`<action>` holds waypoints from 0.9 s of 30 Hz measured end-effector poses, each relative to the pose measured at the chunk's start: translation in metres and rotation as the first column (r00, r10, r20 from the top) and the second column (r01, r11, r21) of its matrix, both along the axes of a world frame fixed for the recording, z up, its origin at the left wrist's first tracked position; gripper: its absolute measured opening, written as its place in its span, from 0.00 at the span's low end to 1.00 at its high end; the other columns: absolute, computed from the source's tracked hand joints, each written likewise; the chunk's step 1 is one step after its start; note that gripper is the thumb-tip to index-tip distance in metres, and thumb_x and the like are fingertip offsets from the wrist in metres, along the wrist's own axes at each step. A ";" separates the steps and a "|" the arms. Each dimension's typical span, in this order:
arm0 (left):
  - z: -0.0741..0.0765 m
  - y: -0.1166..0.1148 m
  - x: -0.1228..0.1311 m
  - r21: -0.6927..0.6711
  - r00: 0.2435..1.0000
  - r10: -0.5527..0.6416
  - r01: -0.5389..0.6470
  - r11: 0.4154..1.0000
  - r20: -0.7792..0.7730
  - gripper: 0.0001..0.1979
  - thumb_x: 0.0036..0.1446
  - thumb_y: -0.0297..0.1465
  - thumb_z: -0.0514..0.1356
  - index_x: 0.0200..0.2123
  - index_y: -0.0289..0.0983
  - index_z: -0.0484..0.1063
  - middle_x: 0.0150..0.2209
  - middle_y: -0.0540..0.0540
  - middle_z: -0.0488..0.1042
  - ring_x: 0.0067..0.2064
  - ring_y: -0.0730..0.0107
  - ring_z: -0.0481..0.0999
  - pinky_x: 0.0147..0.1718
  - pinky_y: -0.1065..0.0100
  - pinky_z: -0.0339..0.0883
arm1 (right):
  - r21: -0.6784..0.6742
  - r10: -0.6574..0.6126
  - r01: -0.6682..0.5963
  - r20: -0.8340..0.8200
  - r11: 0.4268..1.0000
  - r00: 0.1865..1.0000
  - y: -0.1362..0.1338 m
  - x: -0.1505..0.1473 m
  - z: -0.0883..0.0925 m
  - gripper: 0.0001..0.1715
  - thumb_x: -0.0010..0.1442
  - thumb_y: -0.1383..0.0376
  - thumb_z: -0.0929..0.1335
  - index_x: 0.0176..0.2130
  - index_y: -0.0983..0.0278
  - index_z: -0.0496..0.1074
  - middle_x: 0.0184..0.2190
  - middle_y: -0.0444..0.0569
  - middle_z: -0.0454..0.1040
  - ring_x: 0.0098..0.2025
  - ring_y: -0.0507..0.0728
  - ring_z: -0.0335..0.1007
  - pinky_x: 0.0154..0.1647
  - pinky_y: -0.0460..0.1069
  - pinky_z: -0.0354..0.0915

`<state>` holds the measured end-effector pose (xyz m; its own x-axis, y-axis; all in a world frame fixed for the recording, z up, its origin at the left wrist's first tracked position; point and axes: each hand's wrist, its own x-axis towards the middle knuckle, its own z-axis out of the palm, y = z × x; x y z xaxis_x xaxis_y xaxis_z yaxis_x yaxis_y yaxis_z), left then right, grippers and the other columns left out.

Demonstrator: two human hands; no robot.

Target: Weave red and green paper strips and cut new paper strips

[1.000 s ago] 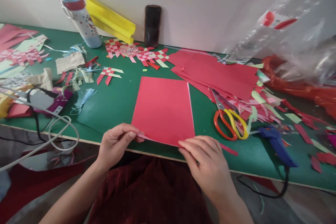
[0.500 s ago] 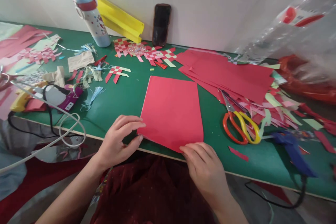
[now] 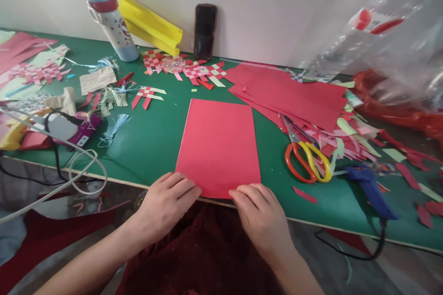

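Smooth green tabletop (image 3: 152, 147), rectangular red paper (image 3: 219, 147), its near edge in both hands (image 3: 169, 203) (image 3: 260, 209)

Fingers (image 3: 182, 186) hide the red sheet's (image 3: 221, 147) near corners; the right edge cuts off clear plastic (image 3: 398, 62)

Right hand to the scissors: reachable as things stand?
Probably yes: the scissors lie off to its right, handles uncovered and nearer the person. The right hand would first have to leave the red sheet's near edge.
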<state>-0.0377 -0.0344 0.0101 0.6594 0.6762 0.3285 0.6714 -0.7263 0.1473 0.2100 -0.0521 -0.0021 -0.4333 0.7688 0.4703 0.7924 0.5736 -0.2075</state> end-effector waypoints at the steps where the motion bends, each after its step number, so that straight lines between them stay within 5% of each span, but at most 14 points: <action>1: -0.001 0.000 -0.001 -0.007 1.000 -0.002 0.002 1.000 0.004 0.15 0.69 0.28 0.47 0.41 0.36 0.74 0.36 0.46 0.76 0.35 0.64 0.70 0.35 0.62 0.63 | -0.012 0.001 -0.001 -0.003 1.000 1.000 0.000 0.000 0.000 0.12 0.65 0.71 0.63 0.40 0.64 0.76 0.34 0.50 0.76 0.39 0.56 0.67 0.45 0.51 0.63; 27: -0.015 -0.005 -0.007 -0.074 0.991 0.059 -0.050 0.996 0.120 0.10 0.66 0.25 0.54 0.44 0.39 0.75 0.37 0.48 0.77 0.37 0.68 0.71 0.40 0.64 0.65 | -0.139 -0.034 0.017 -0.118 0.990 0.992 -0.005 0.042 -0.002 0.06 0.64 0.67 0.68 0.39 0.60 0.76 0.32 0.46 0.75 0.37 0.53 0.67 0.41 0.51 0.61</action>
<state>-0.0446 -0.0391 -0.0050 0.5790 0.7342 0.3544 0.6835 -0.6741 0.2799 0.2515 -0.0574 -0.0041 -0.3594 0.8400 0.4065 0.7710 0.5127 -0.3778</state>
